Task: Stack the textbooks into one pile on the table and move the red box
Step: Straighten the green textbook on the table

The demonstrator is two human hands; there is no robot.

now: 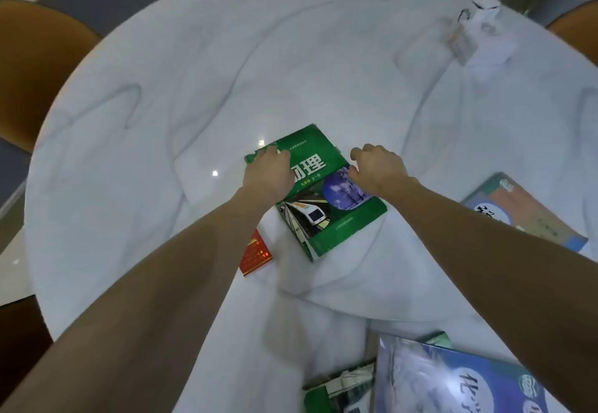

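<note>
A green textbook [323, 218] lies flat near the middle of the round white table [194, 72]. My left hand [268, 173] presses on its upper left corner, fingers curled over the edge. My right hand [378, 168] rests at its right edge, fingers bent on the cover. A small red box [255, 255] lies just left of the book's near corner, partly hidden by my left forearm. A blue textbook [453, 380] sits at the near edge on top of another green book [339, 390]. A blue and orange textbook [524, 208] lies at the right.
White crumpled paper and a small pack [475, 30] sit at the far right of the table. Brown chairs stand at the left [35, 66] and far right [576, 30]. The table's edge curves close on the left.
</note>
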